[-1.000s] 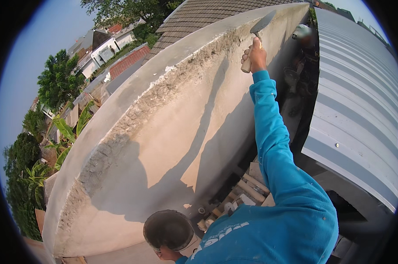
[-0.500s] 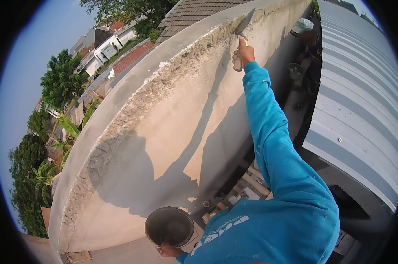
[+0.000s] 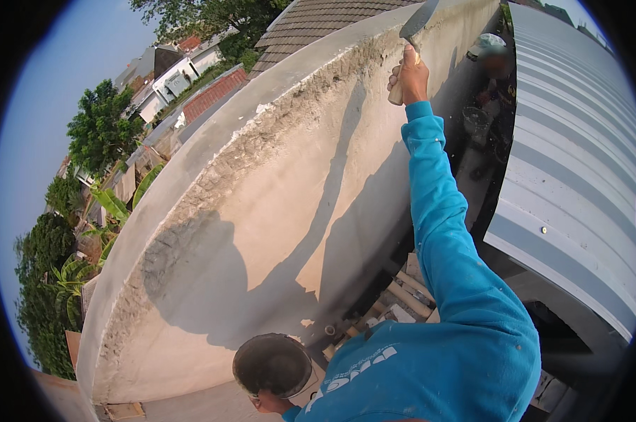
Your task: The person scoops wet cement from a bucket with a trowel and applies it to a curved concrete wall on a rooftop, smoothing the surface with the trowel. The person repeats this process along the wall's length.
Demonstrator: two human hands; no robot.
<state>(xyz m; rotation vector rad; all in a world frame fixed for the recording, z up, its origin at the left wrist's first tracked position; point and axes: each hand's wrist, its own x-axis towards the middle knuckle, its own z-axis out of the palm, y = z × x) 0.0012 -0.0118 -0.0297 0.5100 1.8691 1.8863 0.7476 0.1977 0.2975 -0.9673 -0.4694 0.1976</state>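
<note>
My right hand (image 3: 412, 74) reaches far up and is closed round the handle of a trowel (image 3: 420, 20). The trowel's grey blade is tilted up over the top edge of a plastered wall (image 3: 290, 183). Along that edge runs a strip of rough, bumpy mortar (image 3: 251, 151), while the face below is smoother. Low in the view, my left hand (image 3: 270, 402) grips the rim of a dark round bucket (image 3: 272, 362). Grey residue coats the bucket's inside; how much it holds I cannot tell. My shadow falls across the wall.
A corrugated metal roof (image 3: 571, 176) lies to the right. In the shaded gap beside it, another person wears a light cap (image 3: 488, 43). Pale pipes (image 3: 409, 299) lie below my arm. Beyond the wall are trees (image 3: 101, 123) and a tiled roof (image 3: 325, 28).
My right hand and the trowel have moved right and slightly up, and the blade now stands away from the rough strip. The bucket in my left hand has barely shifted.
</note>
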